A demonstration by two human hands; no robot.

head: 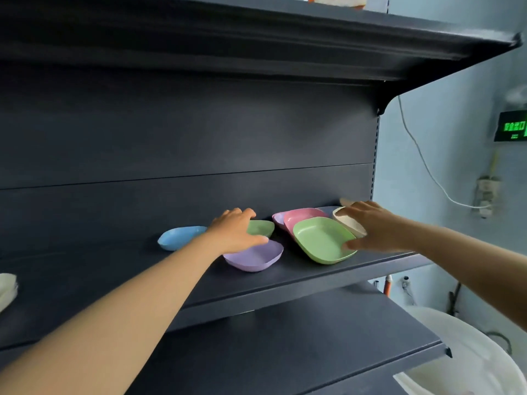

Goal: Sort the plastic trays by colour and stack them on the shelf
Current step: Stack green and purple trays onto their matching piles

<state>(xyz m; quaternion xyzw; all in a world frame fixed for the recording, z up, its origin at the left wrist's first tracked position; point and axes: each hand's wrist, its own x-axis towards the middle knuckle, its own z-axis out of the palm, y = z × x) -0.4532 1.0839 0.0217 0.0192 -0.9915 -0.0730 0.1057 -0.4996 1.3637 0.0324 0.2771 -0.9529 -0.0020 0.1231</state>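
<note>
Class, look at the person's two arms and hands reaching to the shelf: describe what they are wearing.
Both forearms are bare, with no sleeves in view. The left hand and right hand wear no gloves, and no rings, watch or bracelets show.

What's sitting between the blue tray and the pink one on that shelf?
In the head view, between the blue tray and the pink tray lie the left hand, a small green tray under it, and a purple tray's edge.

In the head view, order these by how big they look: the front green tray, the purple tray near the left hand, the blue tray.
1. Front green tray
2. Purple tray, partly under the left hand
3. Blue tray, farther away and partly hidden, so unsure
</note>
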